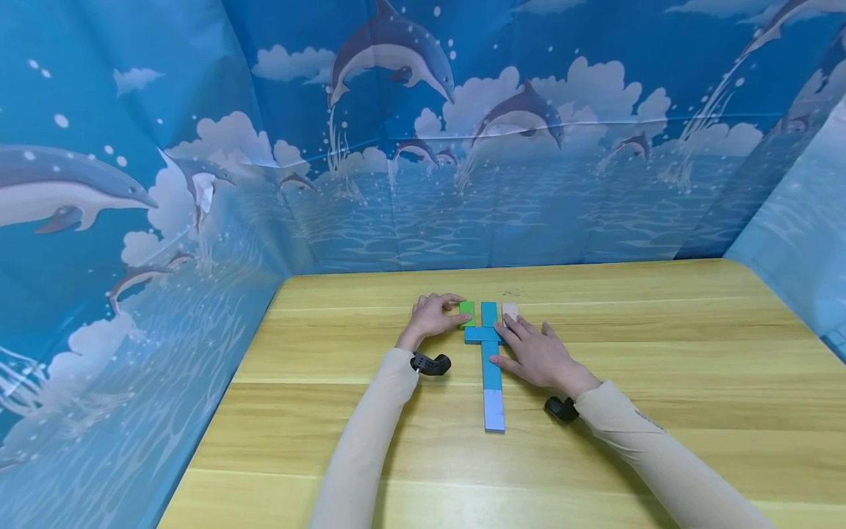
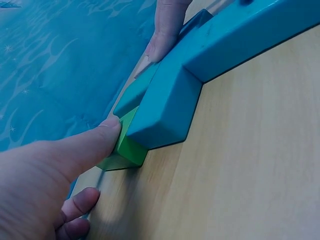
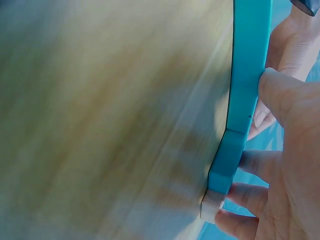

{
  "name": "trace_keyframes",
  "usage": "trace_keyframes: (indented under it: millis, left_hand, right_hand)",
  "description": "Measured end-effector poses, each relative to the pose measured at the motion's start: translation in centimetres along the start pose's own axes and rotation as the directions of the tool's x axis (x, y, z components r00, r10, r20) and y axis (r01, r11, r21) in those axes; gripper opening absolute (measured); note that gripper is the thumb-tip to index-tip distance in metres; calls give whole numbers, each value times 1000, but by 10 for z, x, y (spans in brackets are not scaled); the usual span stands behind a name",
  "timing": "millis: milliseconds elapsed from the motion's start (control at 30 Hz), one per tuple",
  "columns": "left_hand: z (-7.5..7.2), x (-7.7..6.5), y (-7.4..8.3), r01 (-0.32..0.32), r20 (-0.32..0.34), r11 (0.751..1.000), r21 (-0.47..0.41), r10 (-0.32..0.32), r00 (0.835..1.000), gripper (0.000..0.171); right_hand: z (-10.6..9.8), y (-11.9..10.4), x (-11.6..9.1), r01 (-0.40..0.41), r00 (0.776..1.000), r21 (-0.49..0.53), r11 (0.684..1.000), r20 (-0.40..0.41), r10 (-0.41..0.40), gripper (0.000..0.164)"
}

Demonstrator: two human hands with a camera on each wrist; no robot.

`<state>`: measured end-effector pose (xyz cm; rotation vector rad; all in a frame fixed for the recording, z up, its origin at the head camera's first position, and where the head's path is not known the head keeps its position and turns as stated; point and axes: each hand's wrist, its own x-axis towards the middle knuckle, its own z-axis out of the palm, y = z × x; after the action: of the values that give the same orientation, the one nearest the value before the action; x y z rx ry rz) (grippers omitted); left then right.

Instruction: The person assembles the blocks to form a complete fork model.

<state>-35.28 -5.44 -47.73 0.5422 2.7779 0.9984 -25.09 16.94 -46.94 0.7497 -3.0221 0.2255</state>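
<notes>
In the head view, several flat blocks form a cross-like figure on the table. My left hand (image 1: 432,316) holds the green block (image 1: 467,310) at the upper left. The left wrist view shows the thumb on that green block (image 2: 131,150), against the crosswise blue block (image 2: 167,107); the index finger is hidden. My right hand (image 1: 537,355) lies with spread fingers over the right side. Its fingertips touch the crosswise blue block (image 1: 474,335) and the pale pinkish block (image 1: 510,309). The thumb rests at the long blue stem (image 1: 491,365).
Another blue block (image 1: 488,314) stands between the green and pale ones. A lavender block (image 1: 493,410) ends the stem nearest me. Black wrist cameras (image 1: 431,364) sit on both wrists. Dolphin-printed cloth (image 1: 423,206) hangs behind the wooden table (image 1: 694,367) and at its sides.
</notes>
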Motion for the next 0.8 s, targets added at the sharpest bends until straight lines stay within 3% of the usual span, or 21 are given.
trace_keyframes:
  millis: [800]
  left_hand:
    - [1, 2, -1, -7, 16, 1000, 21, 7, 1000, 49]
  right_hand:
    - [-4, -1, -1, 2, 1000, 1, 1000, 8, -2, 69]
